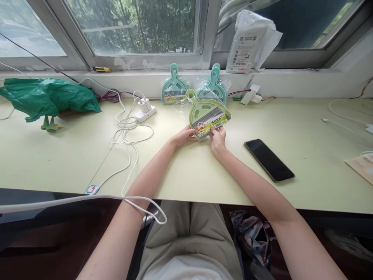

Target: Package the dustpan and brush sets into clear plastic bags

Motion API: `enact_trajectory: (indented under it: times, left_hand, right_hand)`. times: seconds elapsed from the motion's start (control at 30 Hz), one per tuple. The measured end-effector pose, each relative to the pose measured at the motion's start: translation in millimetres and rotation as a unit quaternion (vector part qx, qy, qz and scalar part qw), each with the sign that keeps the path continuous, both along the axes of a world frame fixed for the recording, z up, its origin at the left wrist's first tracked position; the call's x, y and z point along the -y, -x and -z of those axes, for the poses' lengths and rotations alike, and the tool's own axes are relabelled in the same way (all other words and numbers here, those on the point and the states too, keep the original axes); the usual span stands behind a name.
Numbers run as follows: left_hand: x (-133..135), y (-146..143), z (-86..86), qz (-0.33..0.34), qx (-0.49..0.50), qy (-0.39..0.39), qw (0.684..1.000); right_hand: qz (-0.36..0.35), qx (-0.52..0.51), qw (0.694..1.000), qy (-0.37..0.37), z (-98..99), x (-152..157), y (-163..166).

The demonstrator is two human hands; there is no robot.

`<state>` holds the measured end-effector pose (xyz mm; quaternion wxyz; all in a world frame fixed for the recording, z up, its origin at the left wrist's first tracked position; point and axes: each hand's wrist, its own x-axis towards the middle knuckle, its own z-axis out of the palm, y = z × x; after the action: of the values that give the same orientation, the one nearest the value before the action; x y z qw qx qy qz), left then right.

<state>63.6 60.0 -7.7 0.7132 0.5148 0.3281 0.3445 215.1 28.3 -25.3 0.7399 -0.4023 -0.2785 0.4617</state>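
Note:
Between my hands is a light green dustpan and brush set (pixel 205 111) in clear wrap, tilted above the table, its printed label facing me. My left hand (pixel 185 136) grips its lower left edge. At the lower right edge, my right hand (pixel 218 139) holds it with the thumb over the label. Behind it, a teal dustpan set (pixel 174 86) leans against the wall under the window. More teal dustpan sets (pixel 215 83) lean beside it, stacked and partly hidden by the green one.
A black phone (pixel 269 160) lies to the right. White cables (pixel 128 136) and a power strip (pixel 145 113) spread on the left, near a green plastic bag (pixel 49 97). A white plastic-wrapped package (pixel 247 44) and a yellow-black cutter (pixel 101 69) are on the sill. The table's front edge (pixel 204 202) is near my lap.

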Motion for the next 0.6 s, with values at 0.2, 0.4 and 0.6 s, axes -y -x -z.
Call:
enact_trajectory:
  times: [0.2,0.4,0.6]
  left_hand:
    - [1.1,0.9,-2.2,0.008,-0.005,0.004,1.000]
    - [2.4,-0.6,-3.0,0.029,-0.007,-0.006,1.000]
    - [0.3,-4.5,-1.8,0.023,-0.007,0.024,0.999]
  right_hand:
    - [0.010,-0.032,0.999,0.001,2.5,-1.9,-0.5]
    - [0.010,-0.022,1.000,0.000,3.4,-3.6,-1.6]
    - [0.018,-0.033,0.999,0.002,0.9,-1.9,-2.1]
